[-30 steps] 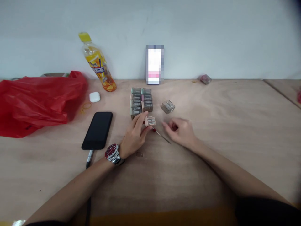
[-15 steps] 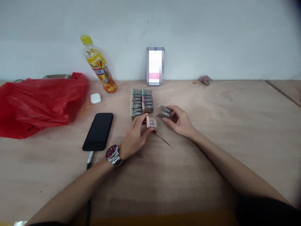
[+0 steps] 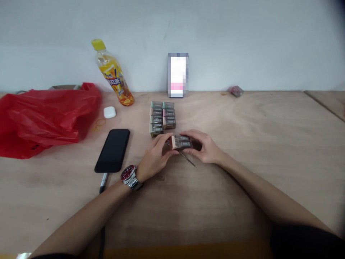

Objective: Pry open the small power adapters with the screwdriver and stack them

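Note:
My left hand (image 3: 155,154) pinches the pale pink head (image 3: 173,142) of a pencil sharpener. Closed around the sharpener's smoky see-through case (image 3: 184,142) is my right hand (image 3: 206,145). Head and case meet end to end just above the table; whether they are fully locked cannot be made out. Under my hands lies a thin screwdriver (image 3: 188,159), its handle mostly hidden by my left fingers. Just behind my left hand stand two columns of similar boxed sharpeners (image 3: 162,118) with green, pink and pale ends.
A black phone (image 3: 112,150) on a cable lies left, near a white earbud case (image 3: 109,112) and rubber bands (image 3: 100,124). Farther back are a red bag (image 3: 48,122), a tea bottle (image 3: 114,77) and a propped phone (image 3: 178,75). A small clear-pink box (image 3: 236,91) sits back right.
My right hand has brought the smoky case left and slightly nearer, onto the sharpener head. The bare sharpener body is now inside the case. My left hand has barely moved.

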### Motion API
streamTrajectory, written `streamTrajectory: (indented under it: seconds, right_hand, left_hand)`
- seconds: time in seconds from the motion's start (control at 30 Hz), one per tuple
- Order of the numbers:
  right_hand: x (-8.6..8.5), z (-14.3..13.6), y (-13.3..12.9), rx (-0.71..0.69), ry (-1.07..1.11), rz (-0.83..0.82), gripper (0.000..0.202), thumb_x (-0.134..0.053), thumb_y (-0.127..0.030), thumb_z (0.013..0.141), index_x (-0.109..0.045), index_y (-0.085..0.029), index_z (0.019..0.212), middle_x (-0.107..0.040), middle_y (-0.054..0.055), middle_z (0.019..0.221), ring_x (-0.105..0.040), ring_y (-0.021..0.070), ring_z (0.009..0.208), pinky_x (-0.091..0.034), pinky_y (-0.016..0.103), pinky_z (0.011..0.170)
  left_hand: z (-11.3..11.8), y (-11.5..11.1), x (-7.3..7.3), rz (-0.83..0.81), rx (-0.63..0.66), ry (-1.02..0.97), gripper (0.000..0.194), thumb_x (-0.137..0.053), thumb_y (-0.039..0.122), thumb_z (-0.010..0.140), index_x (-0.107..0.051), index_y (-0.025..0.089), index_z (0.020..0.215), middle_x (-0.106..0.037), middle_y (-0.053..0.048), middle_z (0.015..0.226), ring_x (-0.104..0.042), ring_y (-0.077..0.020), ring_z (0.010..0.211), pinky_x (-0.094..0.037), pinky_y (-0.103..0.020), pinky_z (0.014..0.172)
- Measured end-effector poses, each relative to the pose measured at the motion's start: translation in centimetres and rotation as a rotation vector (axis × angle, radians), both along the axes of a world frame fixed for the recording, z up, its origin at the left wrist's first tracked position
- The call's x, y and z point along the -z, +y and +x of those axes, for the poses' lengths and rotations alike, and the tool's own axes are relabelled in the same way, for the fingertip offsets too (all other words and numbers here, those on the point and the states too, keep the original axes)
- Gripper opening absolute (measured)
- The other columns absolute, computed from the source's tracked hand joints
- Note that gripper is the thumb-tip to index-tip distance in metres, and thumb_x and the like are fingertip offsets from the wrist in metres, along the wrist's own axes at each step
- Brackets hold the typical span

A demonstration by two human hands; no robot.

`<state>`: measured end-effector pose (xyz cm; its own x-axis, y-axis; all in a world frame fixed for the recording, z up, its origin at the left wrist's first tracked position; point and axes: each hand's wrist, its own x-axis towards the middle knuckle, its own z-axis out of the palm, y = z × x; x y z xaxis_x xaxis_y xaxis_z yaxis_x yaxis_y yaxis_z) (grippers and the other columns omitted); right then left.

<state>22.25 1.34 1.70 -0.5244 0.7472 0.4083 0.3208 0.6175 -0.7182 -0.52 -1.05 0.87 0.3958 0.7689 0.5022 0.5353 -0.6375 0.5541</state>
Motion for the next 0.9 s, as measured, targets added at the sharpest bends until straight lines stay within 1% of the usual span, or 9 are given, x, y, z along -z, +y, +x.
streamTrajectory:
  seconds: [0.2, 0.33, 0.53, 0.6, 0.7, 0.77, 0.8, 0.87, 0.9]
  right_hand:
    - [-0.2, -0.4, -0.3, -0.016, 0.009, 0.035, 0.043, -0.069, -0.032, 0.082, -0.059, -0.020, 0.122, -0.067, 0.009, 0.108, -0.063, 0.0227, 0.094, -0.051, 0.039, 0.084]
    - [0.1, -0.4, -0.3, -0.023, 0.011, 0.050, 0.044, -0.071, -0.033, 0.082, -0.059, -0.020, 0.122, -0.066, 0.009, 0.106, -0.063, 0.0231, 0.095, -0.051, 0.040, 0.084]
    - [0.5, -0.6, -0.4, -0.014, 0.005, 0.088, 0.047, -0.071, -0.032, 0.081, -0.059, -0.018, 0.124, -0.065, 0.010, 0.104, -0.063, 0.0227, 0.092, -0.053, 0.038, 0.080]
    - [0.4, -0.6, -0.4, -0.006, -0.018, 0.096, 0.047, -0.070, -0.033, 0.082, -0.058, -0.020, 0.126, -0.064, 0.010, 0.107, -0.061, 0.0235, 0.096, -0.052, 0.041, 0.084]
    - [0.2, -0.5, 0.0, 0.070, -0.036, 0.118, 0.046, -0.069, -0.038, 0.082, -0.060, -0.023, 0.125, -0.059, 0.010, 0.114, -0.056, 0.0269, 0.107, -0.049, 0.046, 0.092]
    - [0.3, -0.3, 0.4, 0.144, -0.016, 0.097, 0.045, -0.068, -0.039, 0.083, -0.060, -0.023, 0.124, -0.056, 0.011, 0.113, -0.057, 0.0258, 0.100, -0.052, 0.044, 0.085]
    - [0.3, -0.3, 0.7, 0.173, -0.006, 0.077, 0.044, -0.067, -0.038, 0.084, -0.060, -0.023, 0.125, -0.055, 0.011, 0.111, -0.058, 0.0238, 0.093, -0.054, 0.042, 0.079]
    - [0.5, -0.2, 1.1, 0.214, -0.004, 0.050, 0.043, -0.065, -0.034, 0.086, -0.059, -0.022, 0.126, -0.055, 0.011, 0.110, -0.058, 0.0199, 0.081, -0.054, 0.039, 0.070]
    - [0.6, -0.3, 1.3, 0.226, -0.013, 0.049, 0.042, -0.064, -0.032, 0.086, -0.059, -0.022, 0.125, -0.056, 0.011, 0.110, -0.058, 0.0191, 0.079, -0.054, 0.038, 0.069]
  left_hand:
    - [0.0, 0.0, -0.2, 0.004, 0.051, 0.014, 0.049, -0.066, 0.029, 0.086, -0.045, 0.019, 0.129, -0.060, -0.010, 0.114, -0.061, -0.0201, 0.103, -0.053, -0.037, 0.091]
    - [0.0, 0.0, -0.1, -0.008, 0.065, 0.015, 0.048, -0.066, 0.029, 0.086, -0.046, 0.019, 0.129, -0.062, -0.009, 0.109, -0.062, -0.0197, 0.097, -0.054, -0.036, 0.087]
    - [-0.1, 0.1, 0.3, 0.032, 0.072, 0.003, 0.050, -0.066, 0.029, 0.086, -0.046, 0.019, 0.130, -0.064, -0.010, 0.109, -0.064, -0.0207, 0.099, -0.055, -0.036, 0.087]
    - [-0.1, 0.1, 0.3, 0.033, 0.053, 0.025, 0.051, -0.064, 0.029, 0.088, -0.044, 0.020, 0.134, -0.063, -0.011, 0.113, -0.064, -0.0210, 0.102, -0.055, -0.037, 0.089]
    - [0.1, -0.1, 0.2, 0.053, 0.008, 0.029, 0.062, -0.063, 0.035, 0.088, -0.035, 0.021, 0.142, -0.059, -0.014, 0.125, -0.061, -0.0230, 0.110, -0.053, -0.040, 0.094]
    - [0.2, -0.2, 0.2, 0.079, -0.040, 0.008, 0.067, -0.064, 0.038, 0.087, -0.031, 0.022, 0.144, -0.055, -0.015, 0.130, -0.059, -0.0245, 0.114, -0.052, -0.041, 0.096]
    - [0.3, -0.2, 0.1, 0.090, -0.066, -0.004, 0.065, -0.063, 0.038, 0.088, -0.032, 0.022, 0.143, -0.055, -0.015, 0.130, -0.058, -0.0248, 0.115, -0.052, -0.042, 0.096]
    - [0.3, -0.3, 0.0, 0.111, -0.125, -0.031, 0.054, -0.059, 0.035, 0.091, -0.037, 0.021, 0.138, -0.055, -0.014, 0.128, -0.057, -0.0244, 0.114, -0.052, -0.043, 0.095]
    - [0.3, -0.3, -0.1, 0.118, -0.154, -0.046, 0.048, -0.057, 0.033, 0.093, -0.039, 0.020, 0.135, -0.055, -0.014, 0.125, -0.057, -0.0239, 0.112, -0.052, -0.042, 0.094]
